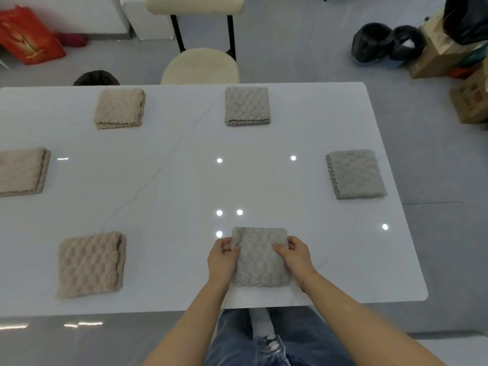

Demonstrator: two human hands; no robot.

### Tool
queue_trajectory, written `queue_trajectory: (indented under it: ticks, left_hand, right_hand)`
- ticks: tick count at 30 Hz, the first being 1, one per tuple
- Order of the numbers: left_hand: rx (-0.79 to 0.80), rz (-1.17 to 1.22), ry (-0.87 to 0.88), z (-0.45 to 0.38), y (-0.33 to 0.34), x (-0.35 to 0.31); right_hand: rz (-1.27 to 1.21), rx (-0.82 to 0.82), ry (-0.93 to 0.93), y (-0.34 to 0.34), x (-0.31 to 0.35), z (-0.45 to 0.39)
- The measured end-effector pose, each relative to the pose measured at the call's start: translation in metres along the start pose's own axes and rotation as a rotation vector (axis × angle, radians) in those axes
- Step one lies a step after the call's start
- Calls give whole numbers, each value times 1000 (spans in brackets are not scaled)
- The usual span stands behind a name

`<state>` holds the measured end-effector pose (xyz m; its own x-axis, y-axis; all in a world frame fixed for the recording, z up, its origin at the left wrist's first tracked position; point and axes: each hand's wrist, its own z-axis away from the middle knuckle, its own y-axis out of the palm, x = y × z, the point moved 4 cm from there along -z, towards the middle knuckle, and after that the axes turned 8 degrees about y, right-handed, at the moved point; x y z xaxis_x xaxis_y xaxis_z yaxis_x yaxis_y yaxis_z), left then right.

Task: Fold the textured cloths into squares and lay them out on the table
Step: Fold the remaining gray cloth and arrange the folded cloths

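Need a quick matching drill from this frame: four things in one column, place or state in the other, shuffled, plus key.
Column 1
1. grey cloth in hands
2. beige cloth, near left
3. grey cloth, right edge
4. round stool

Column 2
A. on the floor beyond the table's far edge
B. lying free near the table's right side
C. held at both sides by left hand and right hand
D. folded, lying free, left of the hands

Pairs: 1-C, 2-D, 3-B, 4-A
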<state>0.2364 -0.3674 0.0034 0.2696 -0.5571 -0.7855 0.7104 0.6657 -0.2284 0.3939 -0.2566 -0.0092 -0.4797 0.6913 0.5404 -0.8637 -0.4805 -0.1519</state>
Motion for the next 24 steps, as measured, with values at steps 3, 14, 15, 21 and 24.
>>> queue_trajectory:
  ticks: [3,14,15,21,24]
  left_hand:
    - [-13,6,2,-3,-5,2]
    - [0,-538,606,9,-13,-22]
    - [45,-596,680,12,-8,-24]
    - [271,-1154,883,17,24,12]
    - [310,-1212,816,10,16,30]
  right_hand:
    - [8,-20,-20,2,0,-1]
    - [143,-116,-270,-2,6,20]
    - [161,-119,-256,-4,3,19]
    - [176,-134,-190,-6,-7,14]
    - [180,-145,-191,1,-7,15]
